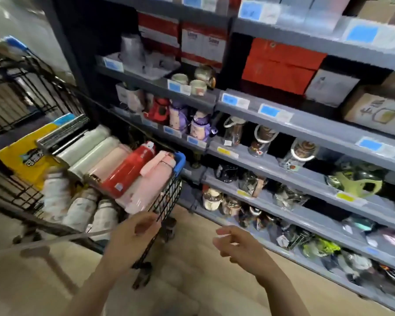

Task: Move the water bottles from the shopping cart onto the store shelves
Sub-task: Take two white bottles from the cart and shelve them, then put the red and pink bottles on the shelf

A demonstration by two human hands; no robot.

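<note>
Bottles are seen piled in a black wire shopping cart [167,197] beside grey metal store shelves [306,131].

Inside the cart, a red flip-top water bottle [129,171] is laid between pale pink bottles [146,190]. Just below the cart's near corner, the left hand [132,236] is held loosely curled, gripping nothing. Right of the cart, towards the shelves, the right hand [240,247] is likewise held loosely curled and empty.

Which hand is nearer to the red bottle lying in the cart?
Left. The left hand hovers just below the red plastic bottle by the black wire cart; the right hand is farther right, toward the shelves.
</note>
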